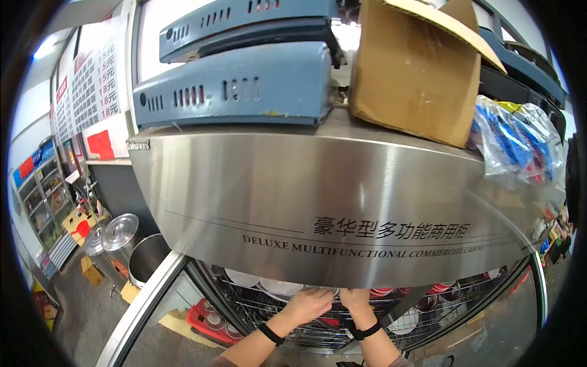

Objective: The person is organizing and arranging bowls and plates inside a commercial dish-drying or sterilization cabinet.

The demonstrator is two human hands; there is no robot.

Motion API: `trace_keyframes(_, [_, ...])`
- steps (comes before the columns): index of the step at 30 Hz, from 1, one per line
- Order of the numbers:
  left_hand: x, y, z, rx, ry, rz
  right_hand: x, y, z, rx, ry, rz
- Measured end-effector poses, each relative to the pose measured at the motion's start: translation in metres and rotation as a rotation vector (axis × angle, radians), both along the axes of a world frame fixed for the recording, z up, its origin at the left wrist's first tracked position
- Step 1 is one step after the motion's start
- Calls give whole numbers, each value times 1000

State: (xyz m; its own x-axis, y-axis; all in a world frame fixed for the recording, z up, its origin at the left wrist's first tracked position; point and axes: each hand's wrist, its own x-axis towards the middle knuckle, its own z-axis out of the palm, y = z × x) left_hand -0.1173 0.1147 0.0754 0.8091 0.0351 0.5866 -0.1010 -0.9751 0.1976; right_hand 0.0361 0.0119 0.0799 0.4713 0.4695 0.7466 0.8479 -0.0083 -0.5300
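At the far left of the frame I see a glass-fronted fridge [46,196]. On the floor at lower left stand two lidded steel pots [119,231], with an open pot [148,257] just beside them. A price board [92,79] hangs at upper left. Across the middle runs the steel front panel [342,196] of a commercial cabinet. Two blue gas stoves [238,88] are stacked on top of it, with a cardboard box [416,73] to their right and a clear plastic bag [520,144] of blue items at the right edge. The cabinet door [142,312] stands open at lower left.

Both of my hands are at bottom centre, reaching in under the panel's lower edge to the wire rack [263,306], which fills the cabinet opening. My left hand [310,304] has its fingers curled against the top of the rack, just right of the white plates [278,286]. I cannot tell whether it grips anything. My right hand [354,300] sits touching it on the right, its fingertips hidden behind the panel, so I cannot tell its grip either. Each wrist wears a black band [271,334]. Red bowls [382,292] rest further right on the rack.
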Motion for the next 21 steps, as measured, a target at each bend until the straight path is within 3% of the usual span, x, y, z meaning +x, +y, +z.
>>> trace_keyframes(3, [6, 4, 9, -58, 194, 2, -12, -2, 17, -95, 27, 0])
trace_keyframes(6, [18, 12, 1, -41, 161, 17, -14, -1, 21, -119, -43, -60])
trace_keyframes(8, [24, 12, 1, -62, 55, 44, -12, 2, 25, -138, -81, -95])
trace_keyframes(11, [21, 9, 0, -71, -66, 25, 7, 5, -9, -222, -66, -100])
trace_keyframes(15, [-22, 3, 34, -56, -359, 99, 14, 9, -21, -229, -325, -195])
trace_keyframes(17, [-43, 26, 36, -110, -646, 247, 11, 12, -19, -196, -221, -188])
trace_keyframes(18, [-52, 44, 25, -98, -662, 422, 9, 13, -21, -179, -166, -186])
trace_keyframes(19, [-60, 53, 32, -273, -543, 621, 10, 13, -25, -174, -186, -196])
trace_keyframes(21, [-65, 99, 31, -198, -555, 731, 14, 12, -36, -169, -224, -220])
